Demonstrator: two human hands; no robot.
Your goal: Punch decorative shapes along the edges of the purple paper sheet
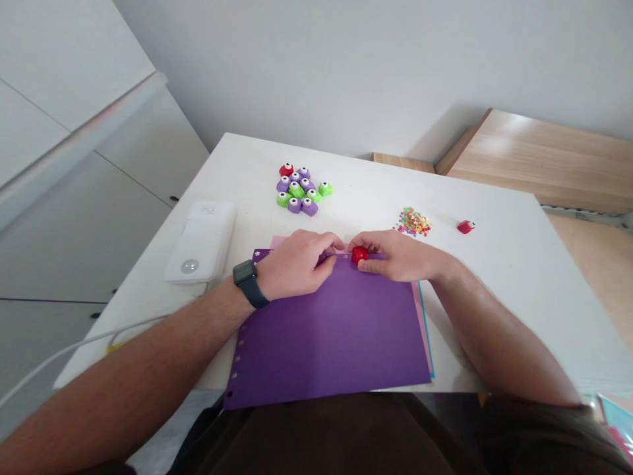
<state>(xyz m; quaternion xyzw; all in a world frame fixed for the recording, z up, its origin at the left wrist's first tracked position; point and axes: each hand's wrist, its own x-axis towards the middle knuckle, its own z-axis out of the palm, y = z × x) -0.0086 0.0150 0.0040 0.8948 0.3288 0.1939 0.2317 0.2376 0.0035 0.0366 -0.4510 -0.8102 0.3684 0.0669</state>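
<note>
A purple sheet of paper (336,336) lies at the table's front edge, with small shapes punched along its left and far edges. My right hand (390,256) is closed round a red craft punch (359,255) at the sheet's far edge. Just left of the punch, my left hand (306,260) pinches the same edge between thumb and fingers. Pink paper (421,316) and a blue-green sheet (427,330) show from under the purple one.
Several purple, green and red punches (295,189) stand grouped at the back. Right of them lies a pile of coloured paper cutouts (414,222). Another red punch (465,227) sits farther right. A white device (202,241) with a cable is at the left of the white table (504,290).
</note>
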